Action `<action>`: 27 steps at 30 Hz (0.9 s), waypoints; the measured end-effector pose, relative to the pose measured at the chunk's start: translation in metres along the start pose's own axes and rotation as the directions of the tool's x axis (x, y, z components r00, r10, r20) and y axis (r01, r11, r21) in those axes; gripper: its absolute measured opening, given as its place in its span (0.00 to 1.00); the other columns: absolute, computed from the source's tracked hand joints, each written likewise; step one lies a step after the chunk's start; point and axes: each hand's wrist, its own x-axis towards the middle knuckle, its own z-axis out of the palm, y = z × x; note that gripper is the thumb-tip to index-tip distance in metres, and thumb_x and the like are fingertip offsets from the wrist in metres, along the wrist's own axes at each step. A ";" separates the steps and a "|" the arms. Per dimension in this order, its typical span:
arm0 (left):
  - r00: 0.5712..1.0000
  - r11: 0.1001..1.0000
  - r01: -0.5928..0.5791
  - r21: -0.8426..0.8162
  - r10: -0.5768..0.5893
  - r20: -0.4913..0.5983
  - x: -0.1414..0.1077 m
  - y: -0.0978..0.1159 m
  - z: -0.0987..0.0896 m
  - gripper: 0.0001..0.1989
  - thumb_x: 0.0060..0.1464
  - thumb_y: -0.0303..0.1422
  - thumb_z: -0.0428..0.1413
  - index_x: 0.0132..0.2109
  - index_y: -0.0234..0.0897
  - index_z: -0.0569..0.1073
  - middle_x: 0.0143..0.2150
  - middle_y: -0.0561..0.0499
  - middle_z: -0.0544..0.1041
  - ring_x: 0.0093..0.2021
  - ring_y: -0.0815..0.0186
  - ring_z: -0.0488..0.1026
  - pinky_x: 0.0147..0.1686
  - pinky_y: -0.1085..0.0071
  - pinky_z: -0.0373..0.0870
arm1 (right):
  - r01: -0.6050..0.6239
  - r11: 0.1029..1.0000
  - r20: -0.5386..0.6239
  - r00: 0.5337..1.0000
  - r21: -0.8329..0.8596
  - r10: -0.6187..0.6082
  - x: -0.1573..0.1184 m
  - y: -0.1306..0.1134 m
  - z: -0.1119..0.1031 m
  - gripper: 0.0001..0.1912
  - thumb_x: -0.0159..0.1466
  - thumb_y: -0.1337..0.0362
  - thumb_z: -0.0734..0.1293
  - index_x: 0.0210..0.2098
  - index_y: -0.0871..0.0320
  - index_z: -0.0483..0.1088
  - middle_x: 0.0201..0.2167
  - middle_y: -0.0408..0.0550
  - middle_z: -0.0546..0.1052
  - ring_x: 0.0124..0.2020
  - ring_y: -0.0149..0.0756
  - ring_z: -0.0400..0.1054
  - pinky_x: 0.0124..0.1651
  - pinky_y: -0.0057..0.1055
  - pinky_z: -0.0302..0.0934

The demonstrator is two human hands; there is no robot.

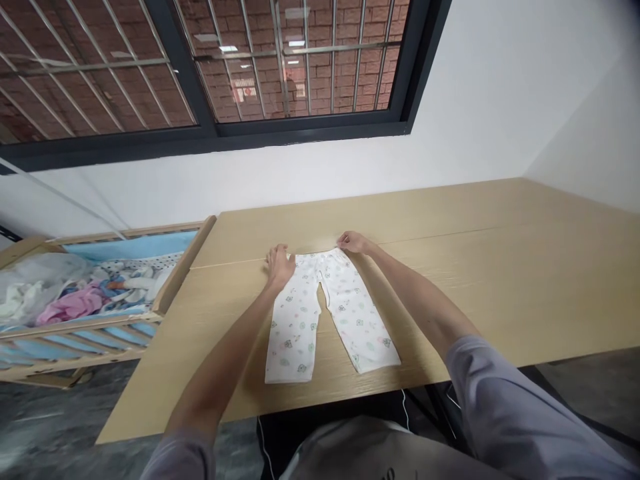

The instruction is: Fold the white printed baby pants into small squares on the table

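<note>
Small white trousers (295, 320) with a light printed pattern lie flat on the wooden table (450, 280), waistband toward the wall and both legs spread toward me. My left hand (280, 265) rests at the left corner of the waistband, its fingers apart. At the right corner of the waistband, my right hand (351, 242) has its fingers closed in a pinch on the cloth edge.
Left of the table stands a wooden crib (185, 273) with a blue lining, holding a pink cloth (75, 303), other clothes and a clear plastic bag. A barred window (310, 127) is in the white wall behind.
</note>
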 end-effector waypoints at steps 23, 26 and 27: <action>0.650 0.748 -0.662 -0.037 0.598 0.468 -0.244 0.076 0.079 0.12 0.63 0.40 0.53 0.45 0.37 0.75 0.45 0.41 0.77 0.46 0.52 0.77 0.44 0.57 0.73 | -0.031 0.999 0.021 0.999 -0.036 0.031 0.000 -0.007 0.002 0.09 0.55 0.59 0.74 0.29 0.60 0.78 0.34 0.49 0.81 0.39 0.38 0.74 0.39 0.24 0.64; 0.627 0.686 -0.727 0.000 0.664 0.408 -0.247 0.075 0.085 0.11 0.64 0.36 0.51 0.44 0.36 0.75 0.44 0.41 0.77 0.46 0.53 0.76 0.45 0.57 0.73 | -0.029 0.999 0.022 0.999 -0.024 0.030 -0.002 -0.011 0.004 0.07 0.54 0.63 0.74 0.27 0.61 0.78 0.33 0.50 0.81 0.39 0.38 0.74 0.39 0.23 0.64; 0.624 0.677 -0.736 0.007 0.674 0.397 -0.248 0.075 0.087 0.11 0.64 0.36 0.51 0.44 0.35 0.75 0.44 0.41 0.77 0.46 0.53 0.76 0.45 0.57 0.73 | -0.031 0.999 0.023 0.999 -0.020 0.031 -0.003 -0.012 0.004 0.06 0.54 0.64 0.74 0.27 0.61 0.78 0.33 0.50 0.81 0.39 0.38 0.74 0.39 0.23 0.64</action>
